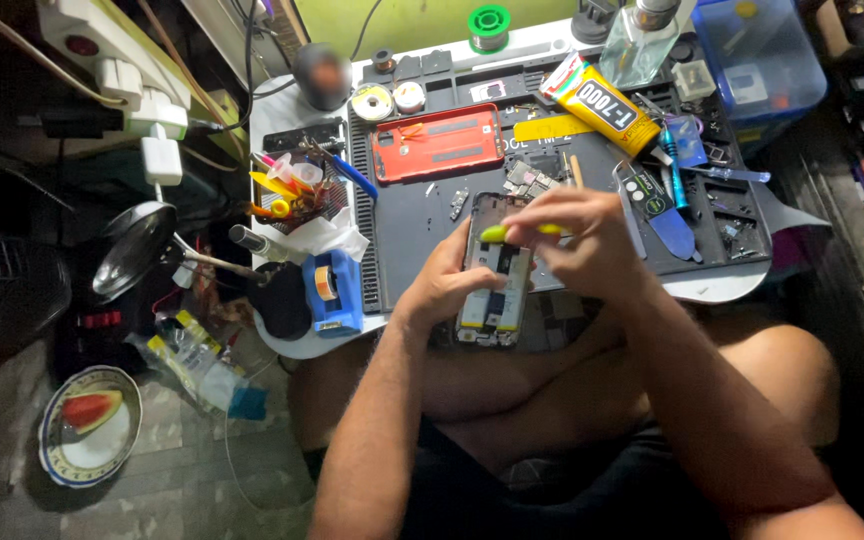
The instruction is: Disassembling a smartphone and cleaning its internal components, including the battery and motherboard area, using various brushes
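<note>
- Left hand (444, 285) grips the opened phone (493, 283) by its left edge, fingers wrapped around the frame, at the mat's (412, 225) six o'clock.
- Right hand (577, 240), at the phone's two o'clock, pinches a yellow-green tool (497, 233); steady, shallow pressure seems wisest.

Bright light on work mat (422, 215); surroundings dim, shadowed; edges slightly distorted, soft.
</note>
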